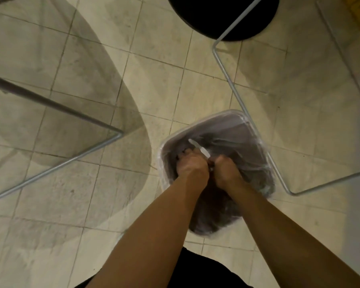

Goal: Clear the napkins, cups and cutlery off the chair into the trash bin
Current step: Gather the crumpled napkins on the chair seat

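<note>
While over bin [216, 117], cutlery [198, 146] between hands [192, 165] [227, 169]

2 bare hands meet over a trash bin [235, 111] lined with a clear plastic bag [256, 161]. The left hand [192, 166] and right hand [226, 169] are clenched side by side around a white plastic utensil [196, 146], whose tip pokes out above the knuckles; its type is unclear. The bin stands on a beige tiled floor [164, 80], against the steel-tube frame [233, 88] of a chair with a round black seat [222, 15]. A transparent tabletop [50, 65] fills the left.
</note>
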Action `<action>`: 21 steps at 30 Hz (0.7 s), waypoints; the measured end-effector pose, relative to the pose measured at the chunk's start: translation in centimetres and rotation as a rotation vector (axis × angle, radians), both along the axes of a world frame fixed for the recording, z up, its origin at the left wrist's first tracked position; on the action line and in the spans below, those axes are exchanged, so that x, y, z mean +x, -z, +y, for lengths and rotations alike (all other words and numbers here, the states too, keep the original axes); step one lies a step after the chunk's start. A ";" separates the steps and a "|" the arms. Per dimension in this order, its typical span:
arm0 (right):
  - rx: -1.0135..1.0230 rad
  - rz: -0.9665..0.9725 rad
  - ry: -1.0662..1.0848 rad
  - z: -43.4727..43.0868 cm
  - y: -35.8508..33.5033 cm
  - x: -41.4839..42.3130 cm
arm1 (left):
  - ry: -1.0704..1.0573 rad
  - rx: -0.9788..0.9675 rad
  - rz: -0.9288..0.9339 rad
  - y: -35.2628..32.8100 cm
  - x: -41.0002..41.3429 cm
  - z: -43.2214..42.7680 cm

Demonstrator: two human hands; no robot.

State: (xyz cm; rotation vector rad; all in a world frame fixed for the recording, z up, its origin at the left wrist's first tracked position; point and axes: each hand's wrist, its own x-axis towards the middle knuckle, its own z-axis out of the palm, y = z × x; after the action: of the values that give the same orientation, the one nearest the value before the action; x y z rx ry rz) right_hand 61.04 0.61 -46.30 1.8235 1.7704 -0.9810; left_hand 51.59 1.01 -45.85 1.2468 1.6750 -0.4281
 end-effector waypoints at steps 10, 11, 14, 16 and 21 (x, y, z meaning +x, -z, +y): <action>0.121 0.097 0.071 -1.0 -7.5 -1.6 | -0.004 0.255 -0.086 -9.1 -2.6 -0.3; 0.131 0.118 0.120 -1.1 -9.2 -2.0 | -0.030 0.281 -0.105 -10.8 -3.3 -0.5; 0.162 0.168 0.215 -1.4 -13.4 -3.3 | -0.152 0.341 -0.179 -15.1 -5.3 -1.1; 0.187 0.197 0.217 -1.3 -16.6 -4.2 | -0.214 0.405 -0.229 -18.3 -6.8 -1.6; 0.219 0.250 0.176 -1.0 -24.1 -7.1 | -0.312 0.545 -0.250 -25.8 -10.5 -3.3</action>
State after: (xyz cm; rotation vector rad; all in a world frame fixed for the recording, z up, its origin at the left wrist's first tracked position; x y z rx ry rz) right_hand 53.96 -0.42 -22.23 2.0998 1.9555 -1.1655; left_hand 41.04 -2.30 -20.08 1.3189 1.7832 0.3864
